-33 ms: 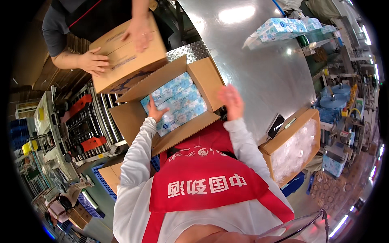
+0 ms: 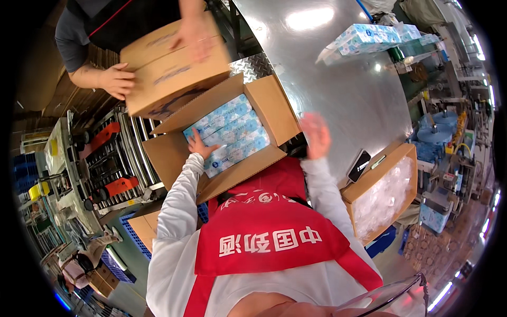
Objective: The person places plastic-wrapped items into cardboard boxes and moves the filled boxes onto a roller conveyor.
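An open cardboard carton stands before me with its flaps spread. Inside lie rows of blue and white patterned tissue packs. My left hand is in the carton, fingers spread and resting on or just over the packs at the left side. Over the edge of the metal table, right of the carton, my right hand is raised and blurred; its fingers look stretched out and nothing shows in it.
A co-worker's hands handle a closed carton just beyond mine. The metal table bears more wrapped packs. At right, a phone lies by a box of clear plastic. A roller conveyor is at left.
My right hand has moved right, away from the carton. The co-worker's closed carton has shifted slightly right and away from me. My left hand has stayed on the packs.
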A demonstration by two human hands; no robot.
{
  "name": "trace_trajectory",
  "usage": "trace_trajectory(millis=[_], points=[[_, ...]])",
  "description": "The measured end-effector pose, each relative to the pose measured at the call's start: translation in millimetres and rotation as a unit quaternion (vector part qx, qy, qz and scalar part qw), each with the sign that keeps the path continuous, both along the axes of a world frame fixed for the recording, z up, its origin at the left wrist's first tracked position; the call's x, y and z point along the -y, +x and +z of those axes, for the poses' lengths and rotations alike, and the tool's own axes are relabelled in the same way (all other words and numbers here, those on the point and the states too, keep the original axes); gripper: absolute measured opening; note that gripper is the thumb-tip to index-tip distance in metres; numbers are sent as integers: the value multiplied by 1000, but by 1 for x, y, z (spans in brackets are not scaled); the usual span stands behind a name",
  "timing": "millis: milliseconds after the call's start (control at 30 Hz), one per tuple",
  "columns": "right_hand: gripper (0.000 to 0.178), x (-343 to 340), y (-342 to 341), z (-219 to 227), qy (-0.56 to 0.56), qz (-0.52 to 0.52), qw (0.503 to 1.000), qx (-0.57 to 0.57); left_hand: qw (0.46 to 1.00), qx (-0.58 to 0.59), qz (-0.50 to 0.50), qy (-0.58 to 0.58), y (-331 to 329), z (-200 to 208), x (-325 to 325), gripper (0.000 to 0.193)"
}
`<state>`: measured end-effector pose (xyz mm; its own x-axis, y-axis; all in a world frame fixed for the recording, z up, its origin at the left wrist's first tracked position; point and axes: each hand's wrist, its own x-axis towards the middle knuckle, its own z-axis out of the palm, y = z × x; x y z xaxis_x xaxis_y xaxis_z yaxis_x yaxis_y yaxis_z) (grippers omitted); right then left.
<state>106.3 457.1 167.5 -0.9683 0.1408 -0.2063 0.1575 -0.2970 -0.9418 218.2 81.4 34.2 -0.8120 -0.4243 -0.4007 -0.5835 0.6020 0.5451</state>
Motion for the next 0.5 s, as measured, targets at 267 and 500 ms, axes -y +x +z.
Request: trace_trajectory(millis=[267,500], points=[[60,-410,94,-29,539,-358,761,53,995,88,-45,-29,-3,-32,-21,97],[71,-332,-109,-35,702,-119,699,-66,984,-74,-163,-8,-111,52,-107,77]])
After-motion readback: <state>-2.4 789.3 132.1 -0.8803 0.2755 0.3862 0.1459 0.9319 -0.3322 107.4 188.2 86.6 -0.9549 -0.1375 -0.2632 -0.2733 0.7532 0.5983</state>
